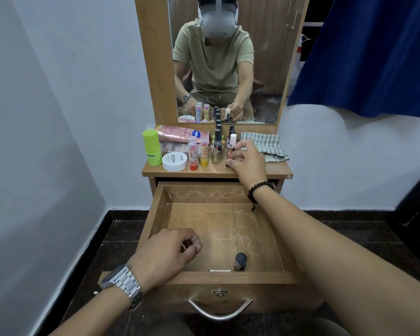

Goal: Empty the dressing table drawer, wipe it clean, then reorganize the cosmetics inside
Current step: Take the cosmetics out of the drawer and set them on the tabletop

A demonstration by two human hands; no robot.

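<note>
My right hand pinches a small pink bottle standing near the tabletop's front edge, beside the polish bottles. My left hand hangs loosely curled, holding nothing, over the drawer's front left corner. One dark-capped bottle stands against the drawer's front wall. A checked cloth lies at the tabletop's right edge.

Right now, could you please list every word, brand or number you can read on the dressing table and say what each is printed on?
"NAIL POLISH" and "zudio": on the lid of the round white tub.
Round blue logo on the pink tube: too blurred to read.
Dark band of print on the green bottle: too small to read.
Pictures on the two lip balm sticks: no readable words.
Labels on the nail polish bottles: unreadable.
</note>
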